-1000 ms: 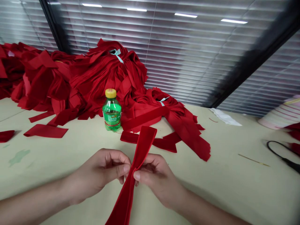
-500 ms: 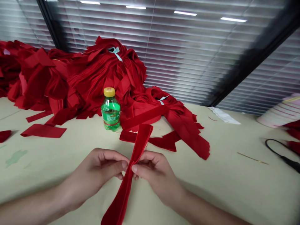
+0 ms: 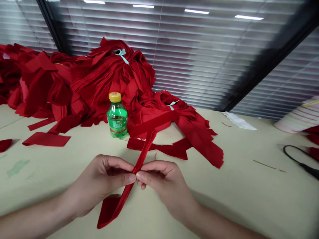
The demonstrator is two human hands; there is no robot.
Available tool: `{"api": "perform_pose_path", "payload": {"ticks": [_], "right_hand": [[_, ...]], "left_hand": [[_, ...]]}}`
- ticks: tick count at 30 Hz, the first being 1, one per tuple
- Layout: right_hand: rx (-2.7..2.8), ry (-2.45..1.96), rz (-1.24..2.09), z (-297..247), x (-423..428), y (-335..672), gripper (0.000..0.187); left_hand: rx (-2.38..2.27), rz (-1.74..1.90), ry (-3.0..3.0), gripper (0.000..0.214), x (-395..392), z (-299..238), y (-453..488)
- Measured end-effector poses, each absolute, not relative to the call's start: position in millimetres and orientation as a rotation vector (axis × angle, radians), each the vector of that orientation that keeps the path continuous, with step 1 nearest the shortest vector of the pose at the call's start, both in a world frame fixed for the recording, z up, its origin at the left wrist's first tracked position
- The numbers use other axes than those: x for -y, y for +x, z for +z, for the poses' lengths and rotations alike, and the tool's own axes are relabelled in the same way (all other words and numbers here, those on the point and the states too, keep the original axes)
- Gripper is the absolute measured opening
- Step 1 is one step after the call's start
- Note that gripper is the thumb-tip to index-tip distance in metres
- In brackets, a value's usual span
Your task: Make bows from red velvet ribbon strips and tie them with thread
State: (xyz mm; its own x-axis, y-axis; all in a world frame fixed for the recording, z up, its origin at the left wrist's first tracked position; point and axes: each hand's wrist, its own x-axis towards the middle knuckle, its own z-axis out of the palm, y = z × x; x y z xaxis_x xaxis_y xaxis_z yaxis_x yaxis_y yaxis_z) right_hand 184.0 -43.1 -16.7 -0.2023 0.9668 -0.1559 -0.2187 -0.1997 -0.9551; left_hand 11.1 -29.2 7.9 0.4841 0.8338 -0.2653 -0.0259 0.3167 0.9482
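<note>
A red velvet-like ribbon strip runs slantwise between my hands, gathered narrow at its middle. My left hand pinches it from the left, thumb on top. From the right, my right hand pinches the same spot, its thumb tip almost meeting the left thumb. The lower end of the strip spreads wider and hangs toward me. A thin red thread shows just beyond my right fingers. Behind the strip, loose red ribbon pieces lie on the table.
A green bottle with a yellow cap stands before a large heap of red ribbon bundles. To the right lie a white tissue, a thin brownish stick and a black-handled tool. A striped cone sits by the window blinds.
Both hands have squeezed the ribbon's middle narrower, and the thumbs are closer together. The strip has turned more edge-on, its lower end now shifted left and up.
</note>
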Motion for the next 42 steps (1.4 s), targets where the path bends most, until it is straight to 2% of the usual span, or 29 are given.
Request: {"api": "perform_pose_path", "payload": {"ticks": [6, 11, 19, 24, 28, 31, 33, 35, 39, 42], "right_hand": [[1.041, -1.024, 1.605, -18, 42, 183, 0.012], [1.021, -1.048, 1.662, -11, 43, 183, 0.019], [1.188, -1.230, 1.558, 2, 45, 187, 0.023], [1.104, -1.180, 1.624, 2, 45, 189, 0.016], [1.074, -1.073, 1.831, -2, 38, 196, 0.011], [1.285, -0.976, 1.981, -3, 32, 203, 0.008], [1.518, -0.991, 2.023, 1, 30, 205, 0.009], [1.800, -1.072, 1.876, 8, 33, 204, 0.007], [2.319, -1.150, 1.003, 21, 42, 198, 0.018], [2.507, -1.087, 0.567, 21, 48, 197, 0.020]], "left_hand": [[-0.921, 0.652, 0.903, 0.006, 27, 4, 8], [-1.003, 0.663, 0.711, 0.014, 24, 4, 7], [-1.021, 0.672, 0.587, 0.016, 21, 2, 7], [-0.898, 0.586, 0.662, 0.012, 18, 4, 8], [-0.756, 0.460, 0.714, 0.020, 20, 5, 6], [-0.793, 0.288, 0.940, 0.022, 29, 5, 2], [-0.883, 0.244, 1.256, 0.014, 37, 5, 0], [-0.941, 0.281, 1.672, 0.009, 44, 5, 0], [-0.919, 0.457, 2.333, 0.029, 51, 5, 4], [-0.939, 0.572, 2.572, 0.029, 50, 1, 4]]}}
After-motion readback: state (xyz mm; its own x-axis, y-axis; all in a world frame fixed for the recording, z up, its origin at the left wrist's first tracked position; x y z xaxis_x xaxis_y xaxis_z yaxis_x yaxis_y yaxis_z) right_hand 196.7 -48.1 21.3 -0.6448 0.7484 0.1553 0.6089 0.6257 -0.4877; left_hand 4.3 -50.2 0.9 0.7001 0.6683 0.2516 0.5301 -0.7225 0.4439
